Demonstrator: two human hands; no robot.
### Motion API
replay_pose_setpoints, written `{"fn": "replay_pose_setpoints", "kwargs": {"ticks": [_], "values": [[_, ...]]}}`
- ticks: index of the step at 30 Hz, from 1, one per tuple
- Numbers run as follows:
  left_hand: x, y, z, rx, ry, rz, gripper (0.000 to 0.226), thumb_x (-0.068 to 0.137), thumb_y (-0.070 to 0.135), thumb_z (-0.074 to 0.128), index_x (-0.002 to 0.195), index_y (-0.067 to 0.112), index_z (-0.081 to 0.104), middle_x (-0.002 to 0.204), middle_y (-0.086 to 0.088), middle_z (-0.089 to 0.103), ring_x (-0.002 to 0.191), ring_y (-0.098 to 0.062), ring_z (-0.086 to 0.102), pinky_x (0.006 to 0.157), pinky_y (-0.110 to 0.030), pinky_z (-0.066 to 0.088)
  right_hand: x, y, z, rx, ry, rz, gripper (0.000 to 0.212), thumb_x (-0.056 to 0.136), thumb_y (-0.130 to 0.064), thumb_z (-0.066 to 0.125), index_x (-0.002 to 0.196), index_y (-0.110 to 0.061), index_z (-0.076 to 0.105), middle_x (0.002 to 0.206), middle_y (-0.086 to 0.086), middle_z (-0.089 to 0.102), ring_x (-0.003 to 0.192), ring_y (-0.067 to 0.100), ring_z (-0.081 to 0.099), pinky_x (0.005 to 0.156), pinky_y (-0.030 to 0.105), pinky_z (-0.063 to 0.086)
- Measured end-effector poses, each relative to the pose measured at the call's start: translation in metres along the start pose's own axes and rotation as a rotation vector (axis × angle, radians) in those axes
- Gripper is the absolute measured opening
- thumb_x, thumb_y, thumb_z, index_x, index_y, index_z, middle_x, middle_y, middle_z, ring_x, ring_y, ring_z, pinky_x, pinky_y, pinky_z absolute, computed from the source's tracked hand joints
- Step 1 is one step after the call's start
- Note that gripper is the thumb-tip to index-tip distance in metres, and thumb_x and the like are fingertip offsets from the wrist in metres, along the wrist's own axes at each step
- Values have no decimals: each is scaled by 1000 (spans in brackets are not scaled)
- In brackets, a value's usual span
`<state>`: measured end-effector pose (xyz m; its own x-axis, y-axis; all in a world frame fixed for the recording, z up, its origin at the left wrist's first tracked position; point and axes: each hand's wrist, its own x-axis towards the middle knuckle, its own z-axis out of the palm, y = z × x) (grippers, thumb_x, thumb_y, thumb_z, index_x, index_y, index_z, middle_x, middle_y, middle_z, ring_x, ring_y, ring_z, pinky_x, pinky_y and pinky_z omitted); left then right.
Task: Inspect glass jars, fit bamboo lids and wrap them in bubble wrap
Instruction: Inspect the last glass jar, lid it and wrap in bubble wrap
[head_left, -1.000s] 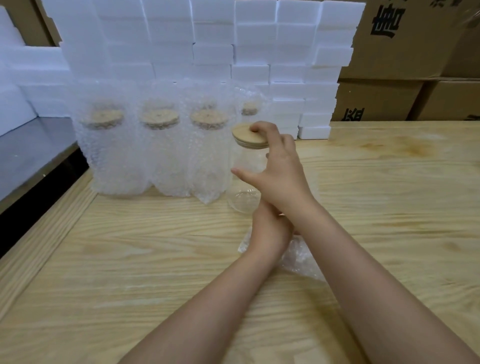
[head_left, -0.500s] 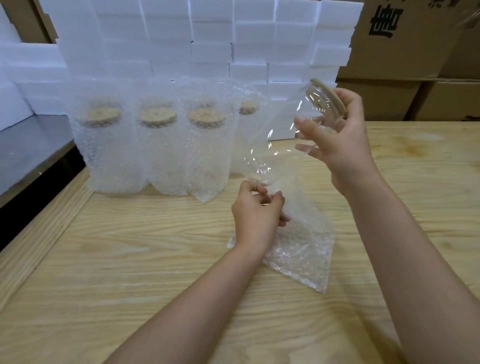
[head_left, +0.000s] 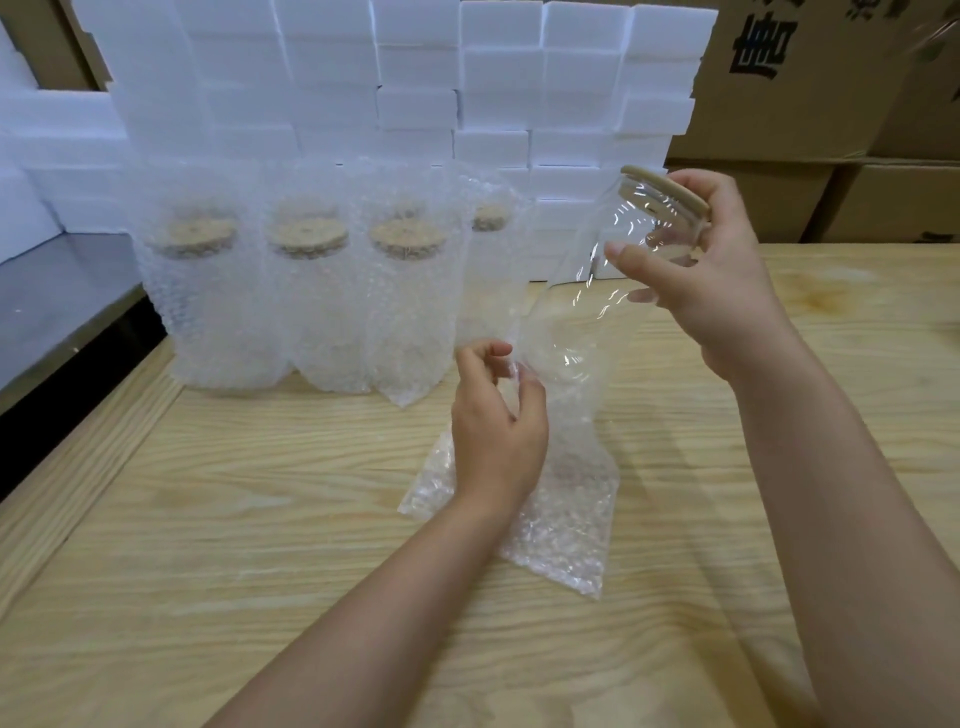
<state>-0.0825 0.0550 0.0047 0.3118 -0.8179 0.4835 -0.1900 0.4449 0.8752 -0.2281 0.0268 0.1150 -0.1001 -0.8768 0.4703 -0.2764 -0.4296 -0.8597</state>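
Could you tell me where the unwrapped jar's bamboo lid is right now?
In the head view, right of centre, the bamboo lid caps the tilted glass jar gripped by the right hand, right of the wrapped jars.

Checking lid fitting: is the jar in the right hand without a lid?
No, a bamboo lid sits on the jar the right hand grips.

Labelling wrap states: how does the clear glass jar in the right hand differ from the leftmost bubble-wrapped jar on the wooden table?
Wrap: the held clear glass jar is bare; the leftmost bubble-wrapped jar is fully covered.
Pose: the held jar is tilted; the wrapped jar stands upright.
Support: the right hand grips the held jar in the air; the wrapped jar rests on the wooden table.
Shared: both have round bamboo lids.
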Motion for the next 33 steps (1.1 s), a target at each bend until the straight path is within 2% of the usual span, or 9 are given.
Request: {"fn": "replay_pose_setpoints", "kwargs": {"ticks": [2, 4, 6, 13, 19, 24, 29, 31, 33], "values": [[-1, 0, -1, -36, -60, 72, 31, 84, 33, 57, 110, 24, 42, 99, 6, 53, 97, 2, 52, 87, -13, 39, 0, -1, -2, -27, 11, -1, 55, 66, -36, 81, 109, -41, 46, 118, -7, 53, 111, 16, 53, 83, 47, 56], [-3, -2, -1, -46, -169, 129, 51, 78, 40, 65, 118, 31, 35, 116, 8, 45, 113, -5, 47, 102, -23, 37, -1, -1, -2, -58, 22, -6, 56, 68, -35, 82, 111, -40, 46, 120, -7, 53, 115, 19, 52, 87, 49, 54], [-4, -5, -1, 40, -246, 222, 75, 72, 31, 79, 127, 34, 27, 128, 12, 31, 123, -7, 38, 107, -26, 35, 0, -1, -1, -72, 30, -6, 55, 69, -34, 82, 110, -42, 45, 120, -6, 53, 115, 20, 53, 88, 50, 53], [5, -10, -3, 135, -139, 381, 86, 70, 23, 85, 133, 29, 28, 129, 0, 30, 120, -9, 38, 104, -8, 26, -3, -3, 13, -121, -20, -11, 55, 66, -39, 82, 105, -46, 45, 110, -9, 51, 110, 18, 52, 86, 50, 53], [12, -5, -4, 79, 4, 366, 85, 71, 28, 84, 136, 11, 32, 127, -1, 35, 115, -4, 42, 104, -14, 32, -9, 7, 40, -69, 6, 20, 56, 67, -36, 83, 110, -39, 46, 111, -9, 53, 100, 7, 50, 81, 27, 46], [16, -2, -11, 67, -197, 187, 111, 62, 47, 84, 146, 19, 17, 144, 2, 25, 136, -1, 26, 110, -11, 22, -10, 5, 41, -79, 79, 3, 56, 66, -40, 82, 108, -39, 46, 109, -17, 52, 94, 0, 48, 78, 25, 45], [17, -3, -14, 255, -385, 148, 118, 71, 34, 83, 152, 28, -3, 155, 19, 13, 141, 5, 9, 120, -44, 14, -7, 0, 31, -74, 134, -7, 52, 68, -37, 82, 105, -39, 44, 105, -19, 51, 90, 4, 46, 83, 46, 53], [19, -1, -14, 240, -373, 135, 114, 74, 32, 81, 151, 34, -3, 154, 19, 15, 137, 8, 13, 120, -42, 17, -9, 0, 34, -83, 133, -15, 53, 69, -38, 81, 107, -38, 44, 105, -19, 50, 91, 4, 46, 81, 38, 51], [20, 0, -14, 233, -320, 156, 110, 75, 38, 79, 151, 33, 0, 152, 20, 17, 134, 10, 15, 117, -23, 19, -12, 0, 40, -90, 125, -19, 55, 69, -40, 80, 110, -38, 43, 112, -12, 51, 97, 5, 47, 80, 26, 44]]}}
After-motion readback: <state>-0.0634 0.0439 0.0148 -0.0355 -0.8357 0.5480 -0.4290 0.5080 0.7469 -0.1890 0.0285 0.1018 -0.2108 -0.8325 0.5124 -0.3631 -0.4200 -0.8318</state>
